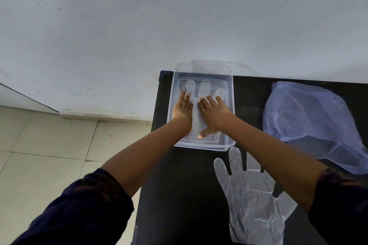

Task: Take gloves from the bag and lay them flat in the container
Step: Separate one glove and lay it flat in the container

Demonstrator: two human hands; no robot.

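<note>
A clear plastic container stands at the far left of the black table. Inside it lies a thin transparent glove, spread flat with its fingers pointing away from me. My left hand and my right hand both rest palm down on that glove, fingers spread, pressing it against the container floor. A second transparent glove lies flat on the table in front of the container, partly under my right forearm. The blue translucent bag sits at the right, bulging.
The black table ends just left of the container, with tiled floor below. A pale wall rises directly behind the table. The container's clear lid leans against the wall behind it.
</note>
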